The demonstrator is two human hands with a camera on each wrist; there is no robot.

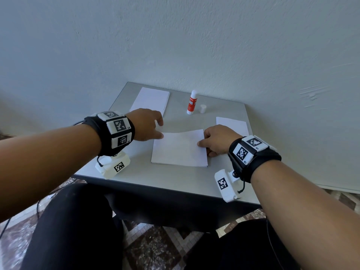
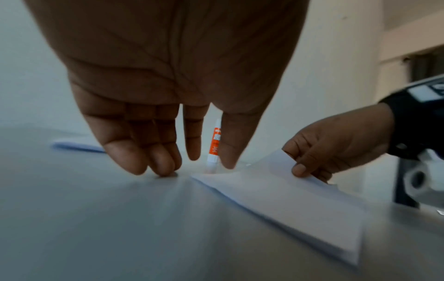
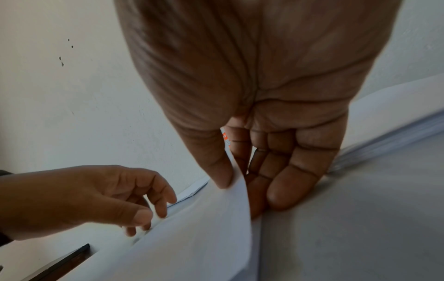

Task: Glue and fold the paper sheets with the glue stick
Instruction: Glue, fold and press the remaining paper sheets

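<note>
A stack of white paper sheets (image 1: 179, 151) lies in the middle of the grey table (image 1: 148, 178). My right hand (image 1: 202, 144) pinches the right edge of the top sheet (image 3: 206, 228), thumb above and fingers beneath, and that edge is lifted and curved. My left hand (image 1: 160, 129) hovers at the sheet's far left corner with relaxed fingers; in the left wrist view its fingertips (image 2: 165, 169) touch the table beside the corner and hold nothing. The red and white glue stick (image 1: 191, 102) stands upright and uncapped at the back, its white cap (image 1: 202, 108) beside it.
A second pile of white paper (image 1: 150, 100) lies at the table's back left. Another sheet (image 1: 233, 124) lies at the right edge behind my right hand. A wall stands directly behind the table. My legs are under the near edge.
</note>
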